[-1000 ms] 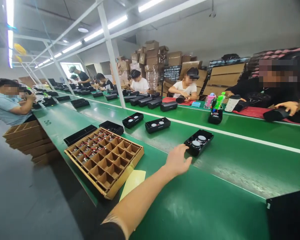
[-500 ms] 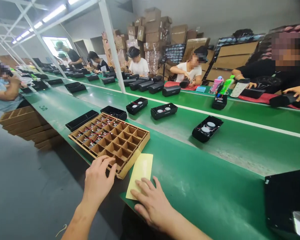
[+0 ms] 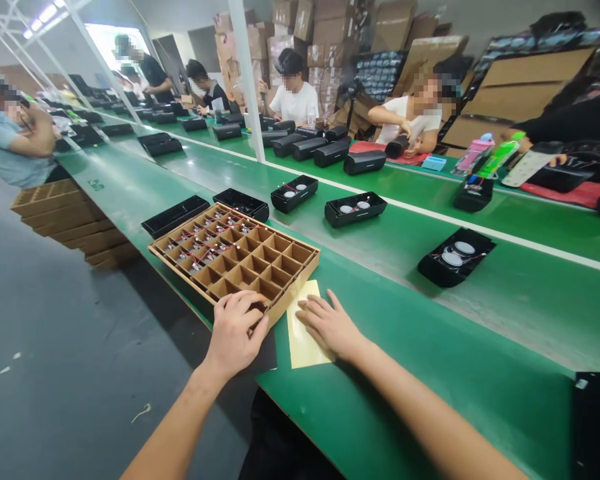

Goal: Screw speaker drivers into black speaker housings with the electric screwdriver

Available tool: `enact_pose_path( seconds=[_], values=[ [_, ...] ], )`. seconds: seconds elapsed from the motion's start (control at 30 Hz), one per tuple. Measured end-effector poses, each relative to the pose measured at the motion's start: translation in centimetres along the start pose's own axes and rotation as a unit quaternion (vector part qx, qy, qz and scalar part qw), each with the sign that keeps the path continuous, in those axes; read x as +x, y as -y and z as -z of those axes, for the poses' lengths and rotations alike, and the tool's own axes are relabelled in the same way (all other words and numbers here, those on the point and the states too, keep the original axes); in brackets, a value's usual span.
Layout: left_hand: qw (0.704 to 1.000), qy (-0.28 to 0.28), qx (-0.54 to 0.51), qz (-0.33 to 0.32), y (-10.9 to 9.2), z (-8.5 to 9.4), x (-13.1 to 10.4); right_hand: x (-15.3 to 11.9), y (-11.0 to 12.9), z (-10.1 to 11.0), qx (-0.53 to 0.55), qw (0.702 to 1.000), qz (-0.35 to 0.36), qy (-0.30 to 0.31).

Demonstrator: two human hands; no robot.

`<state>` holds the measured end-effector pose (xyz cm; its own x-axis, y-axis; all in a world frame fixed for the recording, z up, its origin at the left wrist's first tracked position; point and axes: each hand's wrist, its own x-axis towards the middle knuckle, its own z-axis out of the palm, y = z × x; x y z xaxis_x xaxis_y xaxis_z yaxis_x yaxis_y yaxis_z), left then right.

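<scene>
My left hand (image 3: 239, 331) is closed over the near corner of a cardboard divider tray (image 3: 300, 279), its fingers bent inside the edge and the thumb outside. Small parts with red wires fill the tray's far-left compartments, while those at the near right hold nothing. Beside the tray, my right hand (image 3: 334, 325) lies flat with fingers stretched on a pale yellow sheet of paper (image 3: 305, 347). The paper's far end touches or lies under the tray's side; I cannot tell which.
Black speaker housings with round white drivers, one a near housing (image 3: 457, 257), stand along the green bench (image 3: 380, 407). A black box (image 3: 597, 427) is at the right edge. Stacked cardboard trays (image 3: 75, 223) stand on the floor at left. Several co-workers sit across the bench.
My left hand has come down onto the tray's corner and taken hold. My right hand has slid farther up the paper, which now lies turned at a different angle. The view has shifted.
</scene>
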<state>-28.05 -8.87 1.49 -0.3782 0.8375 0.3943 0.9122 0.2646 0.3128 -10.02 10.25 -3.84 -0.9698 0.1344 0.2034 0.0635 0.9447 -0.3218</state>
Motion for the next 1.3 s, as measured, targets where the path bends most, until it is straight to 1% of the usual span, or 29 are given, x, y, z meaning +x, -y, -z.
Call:
enact_pose_path(
  seconds=[0.03,0.1,0.17,0.2,0.23,0.3,0.37,0.43,0.5,0.63,0.7,0.73,0.8,0.87,0.9,0.97,1.03,1.13,1.2,1.3],
  values=[
    [1.0,-0.006,-0.007,0.001,-0.1,0.0,0.2,0.2,0.9,-0.1,-0.004,1.0,-0.01,-0.008],
    [1.0,-0.011,-0.02,0.001,-0.3,0.0,0.5,0.5,3.8,-0.3,-0.006,1.0,-0.013,-0.02],
    [0.999,-0.008,-0.032,-0.003,-0.3,0.0,0.6,0.5,7.7,-1.0,0.006,0.999,0.027,-0.016],
    [0.999,-0.005,-0.038,-0.004,-0.3,-0.1,0.6,0.4,9.6,-1.6,0.012,0.998,0.053,-0.009],
    [0.999,-0.002,-0.044,-0.005,-0.3,-0.1,0.5,0.4,11.4,-2.4,0.01,0.998,0.062,-0.009],
    [0.999,0.004,-0.054,-0.006,-0.1,-0.2,0.5,0.2,14.0,-4.3,-0.018,0.999,0.037,-0.002],
    [0.998,0.008,-0.063,-0.006,0.0,-0.4,0.5,0.0,15.3,-6.3,-0.039,0.999,0.001,0.015],
    [0.998,0.012,-0.068,-0.005,0.2,-0.5,0.5,0.1,15.7,-7.8,-0.045,0.998,-0.021,0.029],
    [0.997,0.023,-0.072,-0.004,0.3,-0.5,0.6,0.4,15.6,-8.5,-0.045,0.998,-0.031,0.03],
    [0.995,0.047,-0.082,-0.002,0.7,-0.4,0.9,1.4,15.0,-7.9,-0.038,0.999,-0.018,0.022],
    [0.996,0.043,-0.079,0.016,1.6,0.0,1.6,1.7,14.7,-7.4,-0.031,0.999,-0.005,0.019],
    [0.996,0.034,-0.071,0.033,2.3,0.4,2.3,1.7,14.5,-7.2,-0.027,0.999,-0.001,0.017],
    [0.996,0.002,-0.037,0.085,4.5,1.4,4.1,1.6,14.1,-6.8,-0.02,1.0,-0.003,0.014],
    [0.987,-0.027,0.012,0.155,7.3,2.7,6.4,1.4,13.9,-6.5,-0.014,1.0,-0.007,0.014],
    [0.98,-0.032,0.039,0.191,8.8,3.2,7.6,1.3,14.0,-6.3,-0.012,1.0,-0.01,0.015],
    [0.967,-0.013,0.079,0.244,11.6,4.0,9.6,1.0,14.0,-5.7,-0.005,1.0,-0.019,0.017],
    [0.958,0.034,0.098,0.268,13.6,4.3,10.9,0.6,14.0,-5.1,0.01,1.0,-0.024,0.017],
    [0.947,0.084,0.114,0.287,15.1,3.7,11.6,-0.2,13.1,-4.7,0.042,0.999,-0.02,0.014],
    [0.942,0.093,0.124,0.299,15.4,3.1,11.6,-0.6,12.3,-5.1,0.065,0.998,-0.017,0.01],
    [0.937,0.09,0.13,0.31,15.5,2.3,11.5,-0.8,11.6,-5.9,0.086,0.996,-0.021,0.001]
  ],
)
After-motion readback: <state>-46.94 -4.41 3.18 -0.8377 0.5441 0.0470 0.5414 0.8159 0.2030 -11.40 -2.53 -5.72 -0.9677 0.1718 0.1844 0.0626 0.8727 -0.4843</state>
